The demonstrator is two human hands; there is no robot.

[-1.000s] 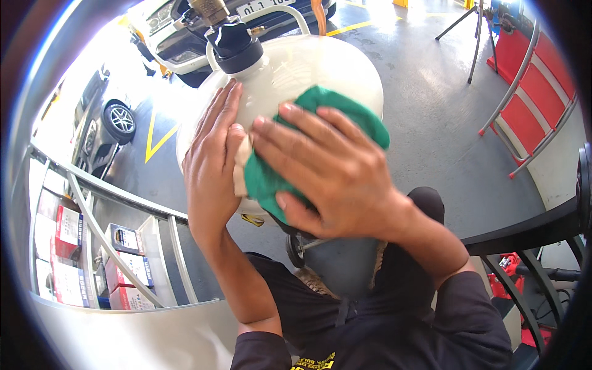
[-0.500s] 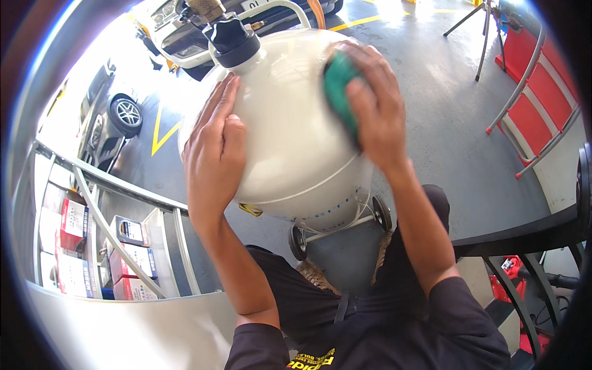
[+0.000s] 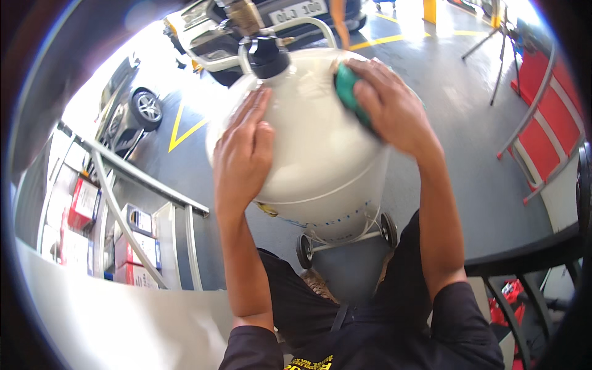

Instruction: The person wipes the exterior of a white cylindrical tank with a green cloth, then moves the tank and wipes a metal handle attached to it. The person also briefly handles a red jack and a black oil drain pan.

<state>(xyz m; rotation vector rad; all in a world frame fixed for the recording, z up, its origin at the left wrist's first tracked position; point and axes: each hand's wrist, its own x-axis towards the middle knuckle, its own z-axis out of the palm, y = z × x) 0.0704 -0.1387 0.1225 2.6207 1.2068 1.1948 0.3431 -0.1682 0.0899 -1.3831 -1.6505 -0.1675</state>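
Observation:
A white tank (image 3: 314,148) with a domed top stands upright between my knees, on two small black wheels (image 3: 304,250). At its top left sits a black valve collar (image 3: 269,57) with a brass fitting (image 3: 242,16) above it. My left hand (image 3: 243,151) lies flat on the dome's left side, fingers stretched out just below the collar. On the right side of the dome, my right hand (image 3: 394,105) presses a bunched green cloth (image 3: 350,89) against the surface. Hand and cloth are slightly blurred by motion.
Left stands a metal shelf frame (image 3: 145,179) holding several boxes (image 3: 84,202). Parked cars (image 3: 148,108) are beyond. Red panels on a metal frame (image 3: 542,120) and a tripod (image 3: 502,46) stand right, and a black curved rail (image 3: 524,250) is at lower right.
The view has shifted, so the tank appears lower and further right. My right hand has slid the cloth slightly toward the valve. My left hand stays flat on the dome.

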